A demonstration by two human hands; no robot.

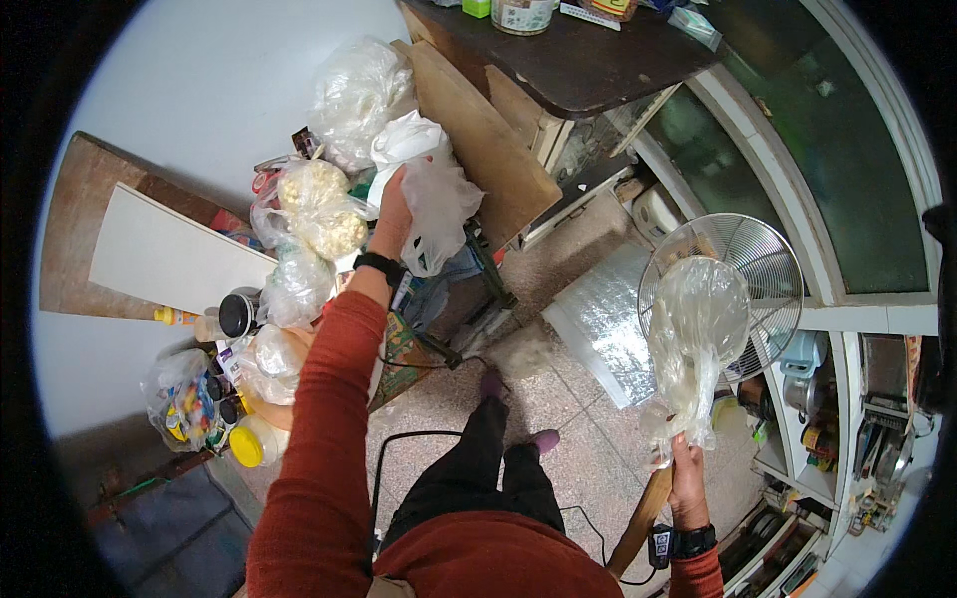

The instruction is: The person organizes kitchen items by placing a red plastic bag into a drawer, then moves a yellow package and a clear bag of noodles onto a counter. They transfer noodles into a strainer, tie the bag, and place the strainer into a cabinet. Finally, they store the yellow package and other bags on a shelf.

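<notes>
My left hand point(393, 205) reaches in among plastic bags on a cluttered surface; its fingertips are partly hidden by a translucent plastic bag point(441, 213) hanging beside it, so its grasp is unclear. A white bag point(407, 140) lies just beyond it. To its left are clear bags of pale yellow pieces point(329, 232). My right hand point(688, 478) grips the gathered neck of a clear plastic bag point(699, 314), whose rounded part stands up in front of a metal fan guard point(770, 261). A wooden bar point(643, 519) runs beside this hand.
Jars with black lids point(238, 315) and a yellow-lidded jar point(247, 446) crowd the left side. A dark tabletop point(583, 63) juts in at the top, with a leaning wooden board point(478, 149) below. A silvery sheet point(602, 329) lies on the floor; shelves point(845, 418) hold kitchenware at right. Black cable point(381, 463) crosses the floor.
</notes>
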